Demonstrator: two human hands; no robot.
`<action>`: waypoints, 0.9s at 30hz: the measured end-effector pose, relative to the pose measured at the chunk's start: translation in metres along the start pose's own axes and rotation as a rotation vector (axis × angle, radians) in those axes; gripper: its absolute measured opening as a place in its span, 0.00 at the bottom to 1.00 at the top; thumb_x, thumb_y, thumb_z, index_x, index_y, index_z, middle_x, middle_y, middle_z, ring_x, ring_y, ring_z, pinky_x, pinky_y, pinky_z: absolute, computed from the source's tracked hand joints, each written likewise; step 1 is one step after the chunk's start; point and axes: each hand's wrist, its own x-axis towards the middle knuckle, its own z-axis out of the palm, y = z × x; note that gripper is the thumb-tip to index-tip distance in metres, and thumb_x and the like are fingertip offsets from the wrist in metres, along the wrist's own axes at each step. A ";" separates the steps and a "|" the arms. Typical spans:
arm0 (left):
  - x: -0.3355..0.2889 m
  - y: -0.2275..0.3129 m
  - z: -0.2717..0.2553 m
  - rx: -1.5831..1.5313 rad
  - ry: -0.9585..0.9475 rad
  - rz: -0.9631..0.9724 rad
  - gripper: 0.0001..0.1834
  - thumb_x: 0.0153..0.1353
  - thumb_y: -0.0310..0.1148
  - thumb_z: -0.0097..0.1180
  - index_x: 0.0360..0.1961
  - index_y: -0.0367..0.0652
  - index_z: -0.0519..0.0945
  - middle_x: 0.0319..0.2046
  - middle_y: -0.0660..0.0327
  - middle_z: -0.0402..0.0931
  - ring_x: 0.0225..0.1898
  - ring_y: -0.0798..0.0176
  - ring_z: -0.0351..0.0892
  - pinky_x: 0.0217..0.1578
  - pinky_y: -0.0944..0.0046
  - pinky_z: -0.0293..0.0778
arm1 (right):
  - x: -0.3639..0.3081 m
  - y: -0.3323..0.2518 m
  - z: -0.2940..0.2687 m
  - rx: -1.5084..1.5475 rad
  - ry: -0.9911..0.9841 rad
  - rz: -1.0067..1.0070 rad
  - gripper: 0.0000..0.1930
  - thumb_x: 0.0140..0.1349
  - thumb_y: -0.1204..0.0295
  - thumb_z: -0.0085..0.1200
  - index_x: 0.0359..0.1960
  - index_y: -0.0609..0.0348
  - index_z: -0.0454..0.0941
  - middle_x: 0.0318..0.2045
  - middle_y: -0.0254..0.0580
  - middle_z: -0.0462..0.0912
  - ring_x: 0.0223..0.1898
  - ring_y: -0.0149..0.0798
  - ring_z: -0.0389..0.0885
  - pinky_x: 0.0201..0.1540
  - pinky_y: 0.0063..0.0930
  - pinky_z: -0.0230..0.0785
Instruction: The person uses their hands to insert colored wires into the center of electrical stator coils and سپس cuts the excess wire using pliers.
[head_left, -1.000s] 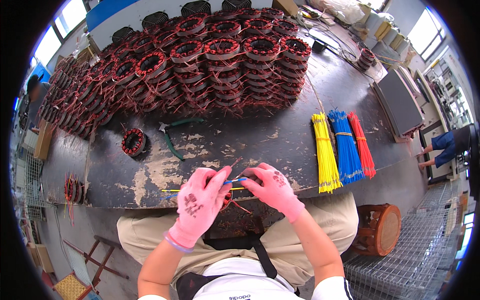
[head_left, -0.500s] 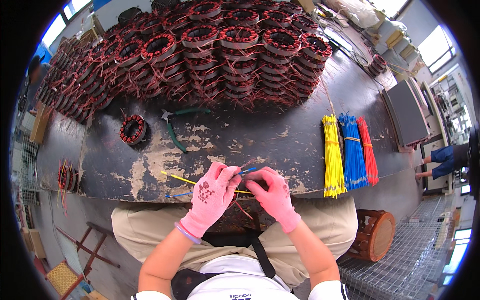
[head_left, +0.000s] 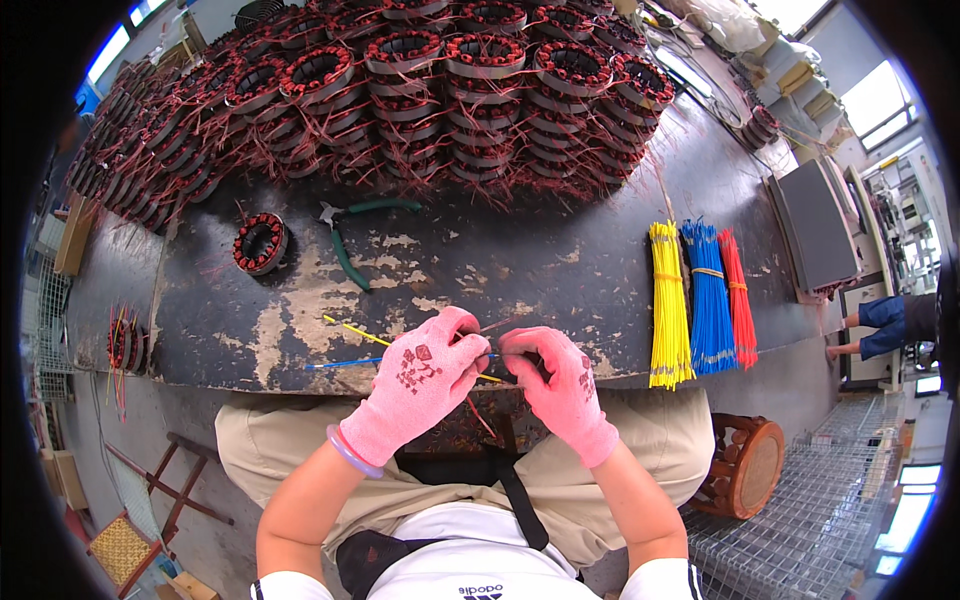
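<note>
Both my hands wear pink gloves and meet at the table's near edge. My left hand (head_left: 425,365) is closed in a pinch on a blue wire (head_left: 345,363), which sticks out to its left. A yellow wire (head_left: 352,329) also passes behind that hand and shows again between the hands. My right hand (head_left: 556,388) is closed, fingertips pinched close to the left ones where a bit of blue shows; the fingers hide the exact grip. Thin dark red strands rise above the fingertips. A red wire (head_left: 481,416) hangs below, and whatever the wires join is mostly hidden.
Stacked wound stators (head_left: 485,105) fill the table's back. One stator (head_left: 260,243) lies alone beside green-handled cutters (head_left: 345,250). Yellow (head_left: 668,305), blue (head_left: 708,300) and red (head_left: 738,300) wire bundles lie right. A stator with coloured leads (head_left: 127,343) sits far left. A wooden stool (head_left: 745,467) stands right.
My left hand has turned and lifted slightly. The blue wire's left end has shifted left and up, and its tip between my hands is now mostly covered. My right fingers have curled closer in.
</note>
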 end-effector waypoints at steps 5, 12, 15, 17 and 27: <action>0.001 0.008 -0.002 0.077 -0.048 -0.032 0.09 0.57 0.29 0.66 0.39 0.43 0.82 0.42 0.59 0.78 0.42 0.51 0.82 0.40 0.54 0.79 | 0.001 -0.004 -0.003 0.038 -0.071 0.130 0.08 0.63 0.76 0.60 0.44 0.60 0.81 0.41 0.46 0.86 0.45 0.50 0.84 0.48 0.38 0.76; -0.005 0.007 0.013 0.030 0.042 -0.046 0.10 0.56 0.30 0.68 0.39 0.45 0.83 0.42 0.60 0.80 0.42 0.52 0.82 0.41 0.55 0.79 | 0.009 -0.004 -0.010 -0.025 -0.115 0.063 0.08 0.65 0.75 0.58 0.44 0.59 0.81 0.40 0.46 0.86 0.44 0.51 0.85 0.47 0.38 0.76; -0.007 0.000 0.020 0.002 0.066 -0.016 0.09 0.56 0.31 0.68 0.38 0.45 0.82 0.41 0.62 0.80 0.41 0.54 0.82 0.40 0.55 0.78 | 0.013 -0.005 -0.011 0.030 -0.159 0.179 0.08 0.65 0.75 0.59 0.44 0.61 0.80 0.37 0.42 0.86 0.37 0.36 0.83 0.41 0.29 0.76; -0.007 -0.002 0.022 -0.009 0.065 0.010 0.09 0.56 0.32 0.68 0.37 0.46 0.82 0.40 0.63 0.81 0.40 0.55 0.82 0.40 0.55 0.78 | 0.016 0.003 -0.009 0.163 -0.191 0.307 0.09 0.65 0.74 0.60 0.45 0.62 0.80 0.36 0.41 0.86 0.35 0.33 0.83 0.39 0.27 0.76; -0.006 -0.001 0.022 -0.038 0.042 -0.060 0.08 0.54 0.29 0.67 0.37 0.46 0.85 0.41 0.64 0.84 0.40 0.54 0.83 0.42 0.56 0.79 | -0.005 0.004 -0.016 -0.671 -0.071 -0.317 0.26 0.57 0.62 0.65 0.58 0.48 0.78 0.54 0.32 0.82 0.43 0.37 0.83 0.45 0.37 0.77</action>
